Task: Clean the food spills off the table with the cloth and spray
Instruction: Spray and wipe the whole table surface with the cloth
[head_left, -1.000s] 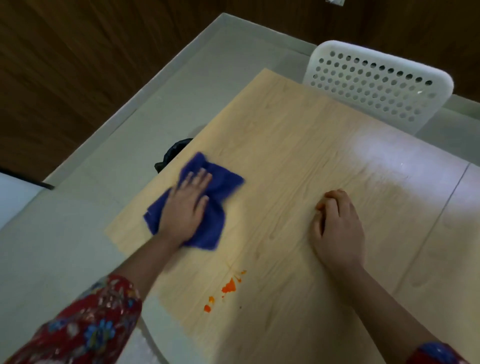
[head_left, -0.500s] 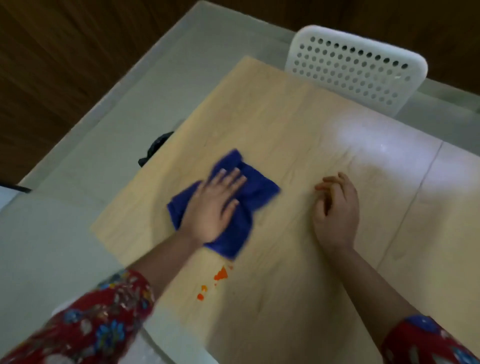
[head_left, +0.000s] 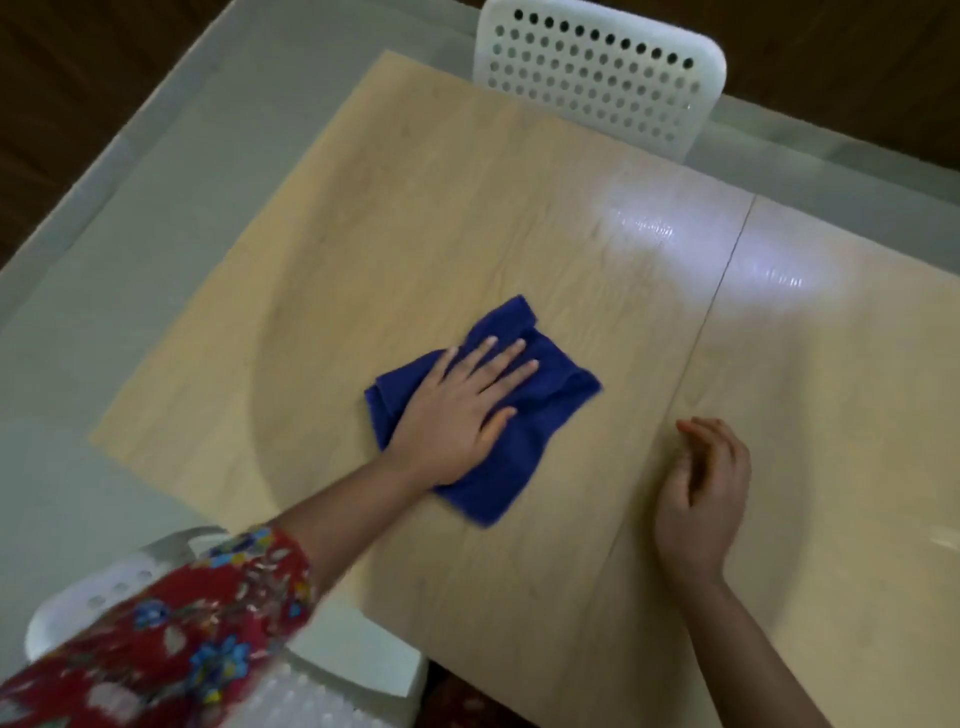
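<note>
A blue cloth (head_left: 550, 395) lies crumpled on the light wooden table (head_left: 467, 218), near its middle. My left hand (head_left: 462, 410) presses flat on the cloth with straight, spread fingers. My right hand (head_left: 701, 493) rests on the table to the right of the cloth, its fingers loosely curled and holding nothing. No orange food spill shows on the tabletop in this view. No spray bottle is in sight.
A white perforated chair (head_left: 602, 73) stands at the table's far edge. Another white chair (head_left: 119, 587) is at the near left, partly under my sleeve. A seam (head_left: 722, 291) runs across the tabletop to the right. Grey floor lies to the left.
My left hand has slid the cloth rightward toward the table's middle. The orange spill near the front edge is no longer visible. My right hand stays resting on the table.
</note>
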